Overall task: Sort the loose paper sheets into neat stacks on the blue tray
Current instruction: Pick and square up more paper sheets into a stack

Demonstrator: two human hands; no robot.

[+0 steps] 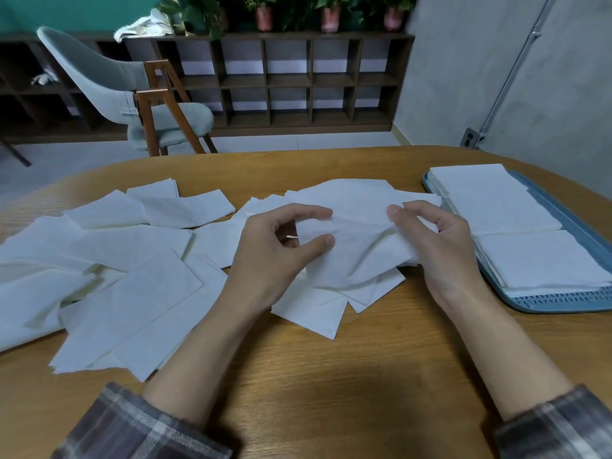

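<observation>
**Hands, paper sheets and blue tray on a wooden counter**

1. Hands. The left hand (278,246) and right hand (437,246) are both raised just above the counter (331,376). Each pinches one end of the same held sheet (361,246), with fingers curled and thumb against the paper. Plaid sleeves (142,429) are pushed up the forearms.

2. Held sheet. White, thin, soft and slightly crumpled. It sags between the two hands, above a small heap (318,313) of overlapping squares.

3. Loose sheets (132,286). White squares and rectangles scattered over the left half of the counter. They overlap at odd angles and some corners are lifted. A few more lie beyond the hands, reaching almost to the tray.

4. Blue tray (563,301). Plastic, with rounded corners and a slotted rim, at the right edge of the counter, just beside the right hand. It holds two squared piles set end to end and touching: a far stack (490,200) and a near stack (543,260). The edges of both are fairly even.

5. Counter. Wood grain in a warm brown, with a curved far edge.

6. Surroundings. A grey padded chair (109,81) with wooden legs stands beyond the counter on the left. Behind it is a dark cubby shelf (291,81) with potted plants (265,14) on top. On the grey wall to the right are a wall socket (470,138) and a conduit (516,67).
</observation>
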